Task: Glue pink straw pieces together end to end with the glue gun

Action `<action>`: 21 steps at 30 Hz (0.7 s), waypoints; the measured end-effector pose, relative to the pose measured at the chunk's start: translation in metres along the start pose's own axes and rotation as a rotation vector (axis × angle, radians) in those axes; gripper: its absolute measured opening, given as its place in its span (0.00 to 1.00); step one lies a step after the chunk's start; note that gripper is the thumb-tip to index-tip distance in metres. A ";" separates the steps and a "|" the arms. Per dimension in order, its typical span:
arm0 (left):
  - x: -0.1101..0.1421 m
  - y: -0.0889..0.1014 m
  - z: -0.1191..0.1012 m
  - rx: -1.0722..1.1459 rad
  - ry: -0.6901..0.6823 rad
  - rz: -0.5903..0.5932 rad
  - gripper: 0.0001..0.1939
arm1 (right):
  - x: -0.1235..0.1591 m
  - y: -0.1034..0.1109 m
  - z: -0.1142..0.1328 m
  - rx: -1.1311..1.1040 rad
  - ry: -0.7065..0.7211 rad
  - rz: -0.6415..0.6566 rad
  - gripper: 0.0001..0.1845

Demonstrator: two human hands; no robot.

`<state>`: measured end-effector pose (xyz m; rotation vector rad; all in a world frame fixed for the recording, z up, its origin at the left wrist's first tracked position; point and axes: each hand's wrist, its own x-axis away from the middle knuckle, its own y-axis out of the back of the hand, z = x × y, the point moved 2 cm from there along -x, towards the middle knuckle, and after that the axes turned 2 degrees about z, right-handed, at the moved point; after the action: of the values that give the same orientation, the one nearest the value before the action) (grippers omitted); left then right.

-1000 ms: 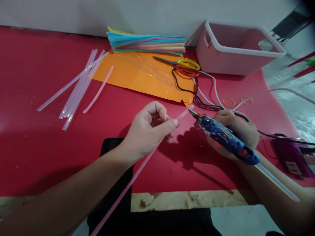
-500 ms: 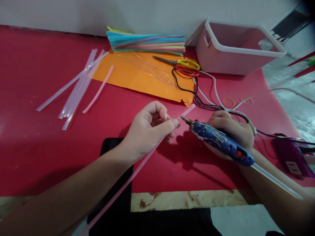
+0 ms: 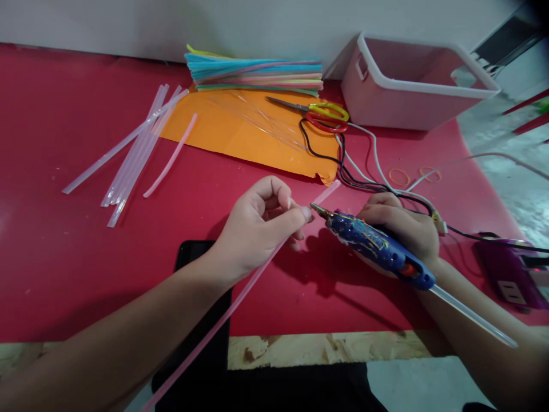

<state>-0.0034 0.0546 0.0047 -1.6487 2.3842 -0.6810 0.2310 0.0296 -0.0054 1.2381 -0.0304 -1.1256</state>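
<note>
My left hand (image 3: pixel 266 229) pinches a long pink pipe cleaner (image 3: pixel 240 300) near its upper end, between thumb and fingers. The strip slants from the lower left up past my fingertips. My right hand (image 3: pixel 403 229) is wrapped round a blue hot glue gun (image 3: pixel 369 243), whose body is crusted with dried glue. Its metal nozzle points left, right by my left fingertips and the pipe cleaner; whether it touches cannot be made out. A clear glue stick (image 3: pixel 474 315) juts from the gun's rear. My right fingers are partly hidden behind the gun.
Pale glue sticks (image 3: pixel 132 157) and a short pink strip (image 3: pixel 171 157) lie left. Behind are an orange envelope (image 3: pixel 206 134), scissors (image 3: pixel 328 117), bundled pipe cleaners (image 3: pixel 257 74) and a pink bin (image 3: pixel 386 103). Cables run right to a purple power strip (image 3: pixel 506 274). A black phone-like slab (image 3: pixel 193 249) lies under my left forearm.
My right hand has moved the glue gun slightly left, bringing its nozzle closer to my left fingertips. My left hand and the pipe cleaner have stayed almost still.
</note>
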 end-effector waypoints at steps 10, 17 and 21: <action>0.000 -0.001 0.001 0.017 0.003 0.017 0.15 | -0.002 0.000 0.001 0.021 0.026 0.019 0.04; 0.001 0.000 -0.001 -0.002 0.000 0.016 0.15 | 0.003 -0.002 0.000 0.027 -0.033 0.024 0.05; 0.001 0.000 -0.001 -0.020 -0.001 0.011 0.15 | 0.002 -0.001 0.000 0.036 -0.020 0.016 0.07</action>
<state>-0.0044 0.0542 0.0060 -1.6414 2.4059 -0.6567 0.2310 0.0285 -0.0070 1.2564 -0.0754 -1.1272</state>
